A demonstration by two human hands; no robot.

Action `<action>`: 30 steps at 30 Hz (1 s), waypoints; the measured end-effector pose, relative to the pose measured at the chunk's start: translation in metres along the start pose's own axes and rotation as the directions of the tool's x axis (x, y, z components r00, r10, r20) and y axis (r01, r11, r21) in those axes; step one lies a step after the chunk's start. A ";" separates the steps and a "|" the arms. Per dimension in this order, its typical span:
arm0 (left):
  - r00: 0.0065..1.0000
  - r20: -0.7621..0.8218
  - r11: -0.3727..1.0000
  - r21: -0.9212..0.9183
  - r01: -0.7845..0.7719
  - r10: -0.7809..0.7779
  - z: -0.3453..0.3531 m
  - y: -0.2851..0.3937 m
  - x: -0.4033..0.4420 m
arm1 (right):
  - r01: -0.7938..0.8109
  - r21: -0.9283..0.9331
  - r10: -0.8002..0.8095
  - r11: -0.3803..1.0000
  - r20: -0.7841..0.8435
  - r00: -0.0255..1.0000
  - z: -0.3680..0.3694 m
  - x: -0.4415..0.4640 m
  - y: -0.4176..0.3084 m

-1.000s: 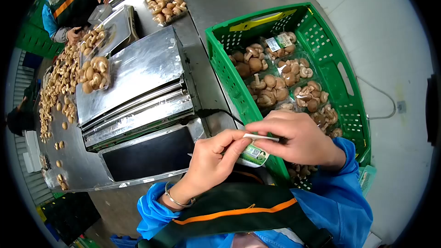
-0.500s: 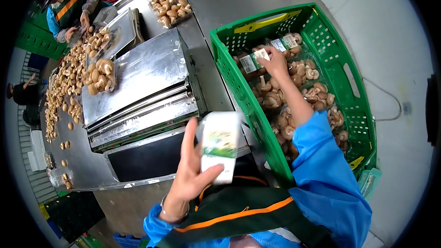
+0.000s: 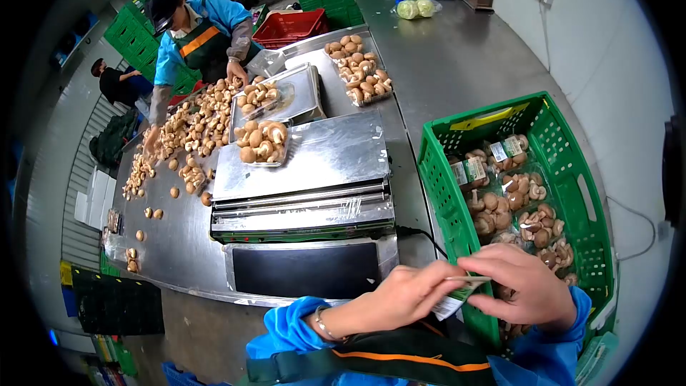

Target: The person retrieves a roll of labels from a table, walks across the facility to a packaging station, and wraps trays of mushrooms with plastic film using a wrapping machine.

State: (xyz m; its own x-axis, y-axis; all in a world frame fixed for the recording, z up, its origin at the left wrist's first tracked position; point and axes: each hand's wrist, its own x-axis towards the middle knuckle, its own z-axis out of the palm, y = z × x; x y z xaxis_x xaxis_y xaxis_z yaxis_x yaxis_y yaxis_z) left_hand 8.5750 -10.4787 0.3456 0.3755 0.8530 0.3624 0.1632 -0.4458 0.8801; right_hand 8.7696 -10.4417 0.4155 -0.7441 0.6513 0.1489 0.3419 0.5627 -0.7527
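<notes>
My left hand is closed on a small stack of printed labels, white and green, held tilted over the near edge of the green crate. My right hand meets it from the right, its thumb and index finger pinching the far edge of a label. Below and beyond my hands, the green crate holds several clear packs of shiitake mushrooms. Two packs at its far end carry labels like these, one labelled pack on the left and another beside it.
Left of the crate stands a metal wrapping machine with a dark plate in front. An unwrapped mushroom tray rests on it. Loose mushrooms cover the table beyond, where a co-worker handles them. More trays stand behind.
My right hand has left the far packs in the crate and come back to the labels in my left hand. My left hand has moved rightward to the crate edge. The view has tilted up.
</notes>
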 end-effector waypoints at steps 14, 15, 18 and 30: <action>0.803 0.202 0.511 -0.678 0.528 -0.561 -0.019 -0.028 -0.045 | -0.640 0.563 0.839 0.523 -0.211 0.501 0.035 -0.034 0.238; 0.871 0.098 0.594 -0.694 0.407 -0.482 -0.015 -0.025 -0.046 | -0.701 0.435 0.825 0.565 -0.273 0.495 0.054 -0.033 0.263; 0.899 0.296 0.805 -0.414 0.425 -0.323 -0.026 -0.036 -0.061 | -0.713 0.125 0.597 0.690 -0.656 0.462 0.088 -0.044 0.269; 0.960 0.280 0.994 -0.095 0.059 -0.030 0.022 -0.004 0.013 | -0.139 0.195 0.173 0.971 -0.171 0.970 0.006 -0.052 0.014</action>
State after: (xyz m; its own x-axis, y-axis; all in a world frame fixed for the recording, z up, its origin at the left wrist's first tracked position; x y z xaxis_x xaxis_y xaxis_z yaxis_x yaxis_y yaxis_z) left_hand 8.5996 -10.4716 0.3399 0.6108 0.7559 0.2356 0.0977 -0.3672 0.9250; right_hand 8.8095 -10.4712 0.3930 -0.5648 0.8159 0.1240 0.3233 0.3570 -0.8764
